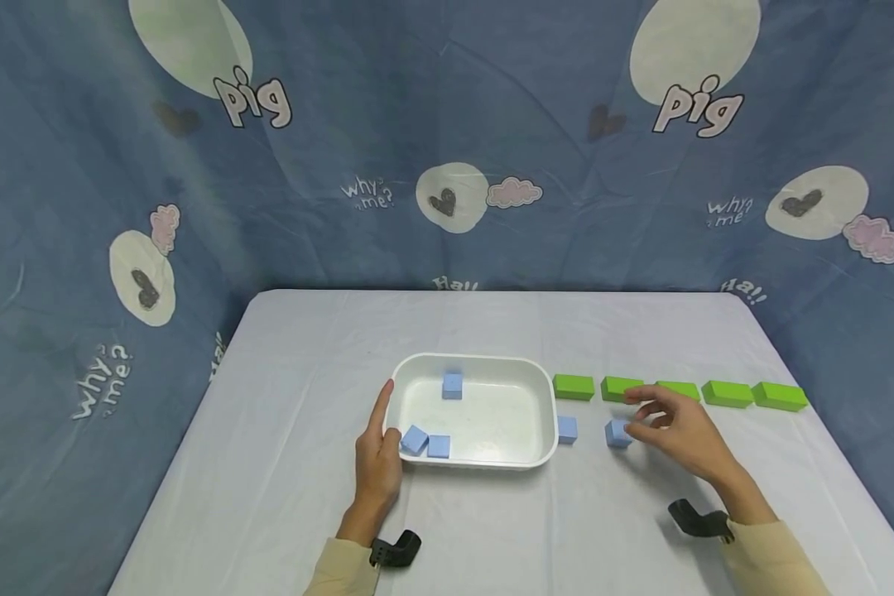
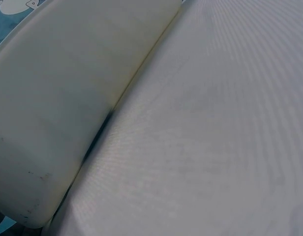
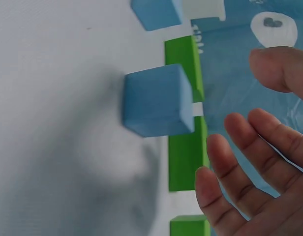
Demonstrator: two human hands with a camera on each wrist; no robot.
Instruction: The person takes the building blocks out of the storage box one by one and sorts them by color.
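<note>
On the white cloth stands a shallow white tray (image 1: 492, 451), its outer wall (image 2: 63, 93) filling much of the left wrist view. My left hand (image 1: 379, 468) grips the tray's left rim, index finger along the edge and thumb at the near corner. Blue blocks (image 1: 452, 386) lie inside the tray, one toward the back and two in the near left corner. My right hand (image 1: 676, 426) hovers beside a blue cube (image 1: 617, 434), thumb and fingers spread apart. In the right wrist view, a gap separates the fingers from that cube (image 3: 154, 101).
Several green blocks (image 1: 728, 394) form a row from the tray's right side toward the table's right edge. Another blue block (image 1: 567, 430) sits against the tray's right side. Behind the table hangs a blue printed cloth (image 1: 566, 248).
</note>
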